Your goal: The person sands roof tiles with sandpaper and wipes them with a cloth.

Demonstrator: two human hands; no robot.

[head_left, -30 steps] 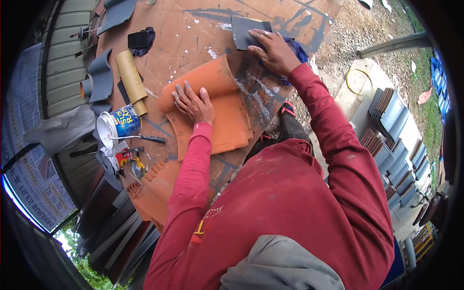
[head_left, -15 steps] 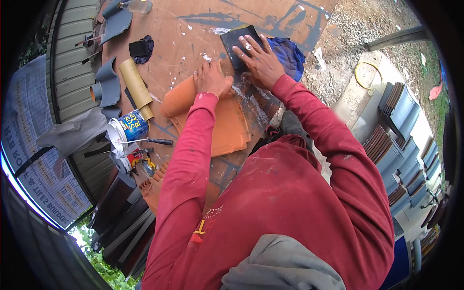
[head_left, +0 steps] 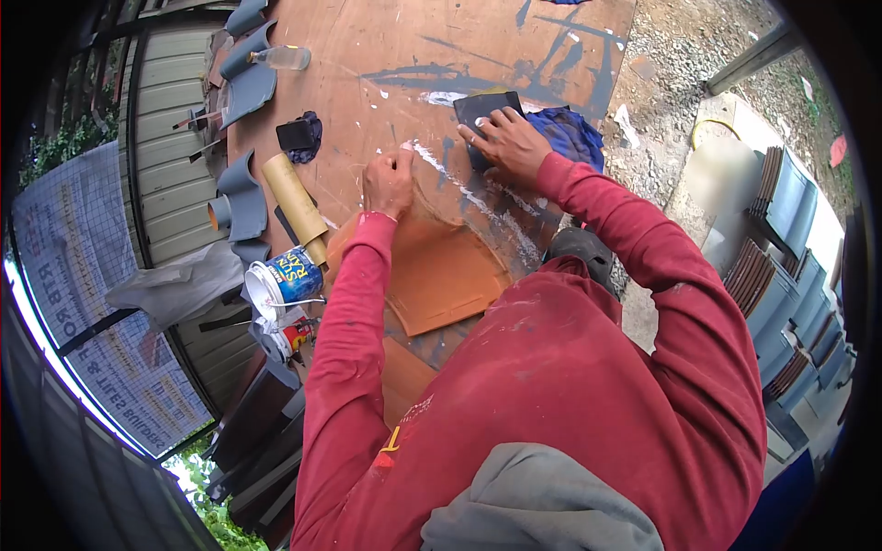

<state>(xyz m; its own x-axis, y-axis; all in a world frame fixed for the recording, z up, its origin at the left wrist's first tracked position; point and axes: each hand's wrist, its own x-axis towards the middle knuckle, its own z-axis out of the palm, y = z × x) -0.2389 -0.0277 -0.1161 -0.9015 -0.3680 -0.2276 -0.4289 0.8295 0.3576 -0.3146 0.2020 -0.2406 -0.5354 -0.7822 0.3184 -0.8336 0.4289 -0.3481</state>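
The curved orange roof tile [head_left: 441, 275] lies on the brown tabletop, partly under my left forearm. My left hand [head_left: 390, 182] is closed, with curled fingers, at the tile's far raised edge; what it pinches is too small to tell. To the right, my right hand [head_left: 511, 145] has its fingers bent over a thin black sheet [head_left: 473, 110] and holds it, thumb side low. A crumpled blue cloth [head_left: 571, 133] lies just beside that hand. White smears [head_left: 459, 188] run over the table between both hands.
At the left are a brown paper roll [head_left: 296, 204], a blue paint tub [head_left: 296, 274], grey curved tiles [head_left: 243, 188], a black phone-like object [head_left: 296, 136] and a clear bottle [head_left: 283, 58]. Stacked tiles [head_left: 781, 207] stand on the ground at right.
My left hand has gone from lying flat on the orange tile to its far edge, its fingers now curled. My right hand's fingers have drawn closer together on the black sheet. The view has shifted.
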